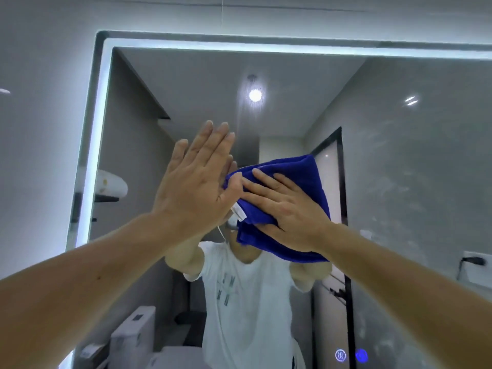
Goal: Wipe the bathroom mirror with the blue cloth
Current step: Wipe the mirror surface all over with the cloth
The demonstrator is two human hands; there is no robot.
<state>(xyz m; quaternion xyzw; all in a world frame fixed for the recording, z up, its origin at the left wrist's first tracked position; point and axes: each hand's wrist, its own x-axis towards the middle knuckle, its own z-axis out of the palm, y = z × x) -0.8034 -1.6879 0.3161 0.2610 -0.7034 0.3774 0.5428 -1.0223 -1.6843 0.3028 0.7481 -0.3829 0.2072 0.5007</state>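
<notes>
The bathroom mirror fills most of the view, with a lit strip along its top and left edges. A folded blue cloth with a white label lies flat against the glass near the middle. My right hand presses on it, fingers spread and pointing up-left. My left hand is flat against the glass just left of the cloth, fingers straight and close together, thumb touching the cloth's left edge. It holds nothing. The reflection of a person in a white T-shirt shows below the cloth.
Grey wall lies left of the mirror frame. Two lit touch icons glow at the mirror's lower right. Faint smears show on the glass at the right. The reflection shows a toilet, a dark-framed door and a ceiling lamp.
</notes>
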